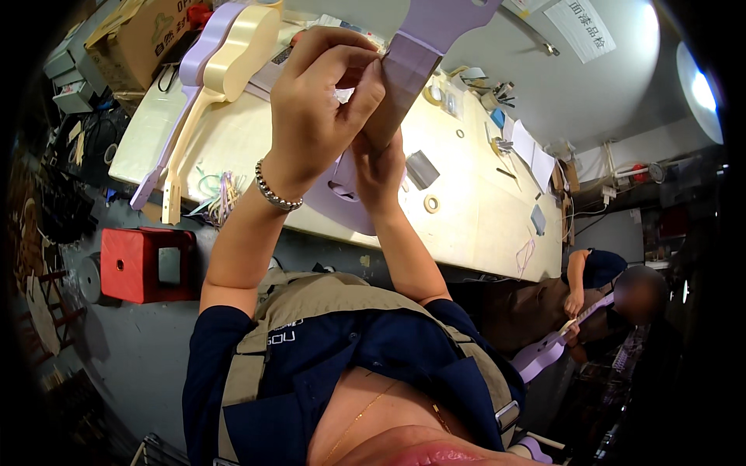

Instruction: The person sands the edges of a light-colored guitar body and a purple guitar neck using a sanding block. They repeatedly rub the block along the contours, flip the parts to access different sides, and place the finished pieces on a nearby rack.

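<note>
A lavender ukulele is held up in front of me, headstock at the top. Its neck has a dull brownish face, and part of its body shows behind my forearms. My right hand is wrapped round the lower neck. Thumb and forefinger of my left hand are pinched together at the neck's edge, just below the headstock; what lies between them is hidden. On the table behind, a grey rectangular pad and a roll of tape lie right of my right hand.
A cream ukulele and another lavender one lie at the table's left. Thin coloured strips hang from its front edge. A red stool stands on the floor. At right, another person handles a lavender ukulele.
</note>
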Available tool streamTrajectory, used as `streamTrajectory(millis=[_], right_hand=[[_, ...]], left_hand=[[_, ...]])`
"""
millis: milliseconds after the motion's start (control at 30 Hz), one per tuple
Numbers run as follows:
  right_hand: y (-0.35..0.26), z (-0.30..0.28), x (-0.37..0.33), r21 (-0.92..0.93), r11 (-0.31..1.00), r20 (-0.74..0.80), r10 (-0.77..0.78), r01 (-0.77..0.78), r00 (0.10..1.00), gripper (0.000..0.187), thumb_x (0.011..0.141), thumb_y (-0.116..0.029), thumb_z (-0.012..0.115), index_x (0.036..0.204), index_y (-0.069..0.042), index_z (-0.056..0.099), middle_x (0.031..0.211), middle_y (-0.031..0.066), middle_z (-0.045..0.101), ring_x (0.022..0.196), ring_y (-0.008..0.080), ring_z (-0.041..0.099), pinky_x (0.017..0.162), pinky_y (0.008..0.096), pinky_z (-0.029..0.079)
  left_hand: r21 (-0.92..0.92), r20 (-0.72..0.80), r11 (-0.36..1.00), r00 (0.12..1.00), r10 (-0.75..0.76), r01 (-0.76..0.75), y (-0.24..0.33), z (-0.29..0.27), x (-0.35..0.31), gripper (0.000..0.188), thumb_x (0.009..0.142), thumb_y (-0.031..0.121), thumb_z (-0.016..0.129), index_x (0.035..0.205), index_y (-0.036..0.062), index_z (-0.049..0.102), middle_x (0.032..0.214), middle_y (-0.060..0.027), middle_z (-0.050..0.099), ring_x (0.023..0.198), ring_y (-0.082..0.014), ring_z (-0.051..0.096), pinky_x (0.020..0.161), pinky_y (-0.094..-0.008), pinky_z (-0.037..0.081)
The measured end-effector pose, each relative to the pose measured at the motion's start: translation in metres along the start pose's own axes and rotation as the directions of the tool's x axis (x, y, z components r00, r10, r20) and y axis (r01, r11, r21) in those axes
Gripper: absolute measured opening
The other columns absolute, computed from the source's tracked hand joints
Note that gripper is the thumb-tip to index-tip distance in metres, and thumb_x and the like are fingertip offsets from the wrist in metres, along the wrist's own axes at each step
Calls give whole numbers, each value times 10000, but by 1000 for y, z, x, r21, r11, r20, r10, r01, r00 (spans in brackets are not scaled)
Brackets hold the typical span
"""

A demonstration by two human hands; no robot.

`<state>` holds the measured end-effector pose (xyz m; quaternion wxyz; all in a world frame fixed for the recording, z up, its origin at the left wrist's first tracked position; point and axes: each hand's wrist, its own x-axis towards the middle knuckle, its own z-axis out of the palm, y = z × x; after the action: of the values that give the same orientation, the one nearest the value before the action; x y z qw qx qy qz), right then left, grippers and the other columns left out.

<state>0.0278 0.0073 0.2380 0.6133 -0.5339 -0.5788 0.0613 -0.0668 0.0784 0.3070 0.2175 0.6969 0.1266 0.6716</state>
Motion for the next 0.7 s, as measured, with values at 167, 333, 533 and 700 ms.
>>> streamTrajectory(millis=[167, 333, 533, 700], right_hand=[[11, 6, -3, 143, 990, -54, -14, 22, 998, 299, 850, 51, 518, 1135, 22, 433, 861, 111, 598, 735, 153, 610, 671, 278, 497], [11, 7, -3, 67, 993, -112, -91, 99, 989, 301, 850, 53, 516, 1138, 22, 434, 873, 111, 600, 739, 154, 605, 671, 274, 492], [15, 3, -3, -1, 999, -90, -51, 51, 995, 317, 844, 37, 542, 1141, 20, 432, 925, 128, 607, 755, 172, 611, 678, 266, 479], [27, 6, -1, -112, 982, -164, -171, 154, 972, 338, 844, 34, 545, 1160, 21, 426, 924, 138, 610, 761, 185, 614, 682, 277, 483]], left_hand=[[-178, -97, 981, 990, -99, 81, -5, 12, -8, 104, 852, 37, 603, 885, -61, 617, 963, -77, 561, 760, -90, 588, 646, -201, 515], [-267, -145, 956, 976, -164, 121, -7, 22, -11, 107, 844, 46, 616, 865, -58, 609, 955, -66, 550, 711, -79, 577, 616, -192, 498], [-261, -174, 952, 963, -206, 157, -5, 29, -10, 104, 835, 51, 631, 857, -48, 606, 951, -58, 545, 684, -73, 559, 595, -186, 484], [-260, -187, 948, 954, -235, 183, -3, 34, -8, 112, 824, 73, 633, 834, -34, 601, 953, -71, 537, 625, -112, 606, 581, -210, 530]])
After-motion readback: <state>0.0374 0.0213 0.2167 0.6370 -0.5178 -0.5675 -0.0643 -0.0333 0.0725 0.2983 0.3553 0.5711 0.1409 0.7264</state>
